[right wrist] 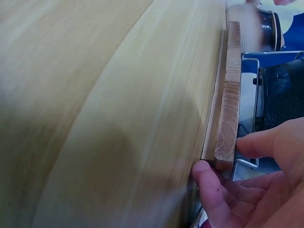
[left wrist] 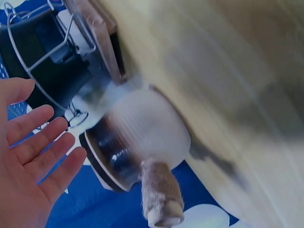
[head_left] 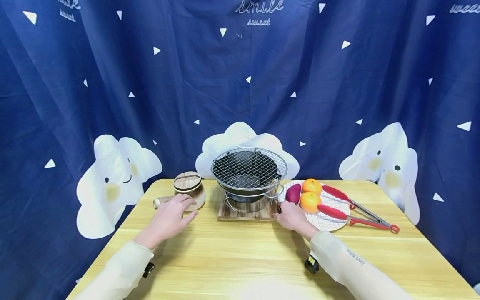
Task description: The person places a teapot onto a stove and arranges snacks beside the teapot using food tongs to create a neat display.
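My left hand [head_left: 169,216] hovers by a side-handled ceramic pot [left wrist: 147,128] with a wooden lid [head_left: 187,181]; its fingers are spread and relaxed, apart from the pot in the left wrist view. At the near right corner of a wooden board [right wrist: 229,114], my right hand [head_left: 294,217] pinches the edge, thumb on top and fingers at the underside. On that board stands a round black tabletop grill [head_left: 245,198] on wire legs, covered by a wire mesh [head_left: 249,166]. The rest of the right fingers are partly hidden under the board.
Right of the board lies a round white plate [head_left: 329,224] with two oranges [head_left: 311,202] and a purple food item [head_left: 293,193]. Red-tipped tongs [head_left: 369,223] rest over its rim and onto the wooden table [head_left: 240,254]. A blue curtain [head_left: 210,75] hangs behind.
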